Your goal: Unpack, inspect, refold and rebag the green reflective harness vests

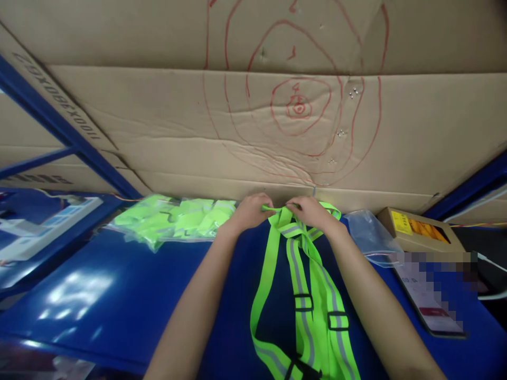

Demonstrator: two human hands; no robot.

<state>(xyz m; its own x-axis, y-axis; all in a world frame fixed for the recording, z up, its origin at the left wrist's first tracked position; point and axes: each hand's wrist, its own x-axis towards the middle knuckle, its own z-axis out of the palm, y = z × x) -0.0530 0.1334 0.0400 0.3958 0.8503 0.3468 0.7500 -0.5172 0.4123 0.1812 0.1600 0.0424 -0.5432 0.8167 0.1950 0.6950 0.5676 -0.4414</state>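
Observation:
A neon green reflective harness (272,269) with grey stripes and black buckles lies spread on the blue table, its lower end reaching the bottom of the view. My left hand (252,210) pinches a green strap at the far end. Close beside it, my right hand (309,211) grips the same bunched end of the straps, fingers curled inward. Both hands are near the cardboard at the back. Some straps loop and cross just below my fingers. Two black slider buckles (303,302) show on the middle and right straps.
Several clear bags of green straps (170,219) lie at the back left. An empty clear bag (370,237), an open-windowed cardboard box (423,232) and a phone (431,301) are on the right. Behind stands a cardboard sheet (158,116) with red drawn rings.

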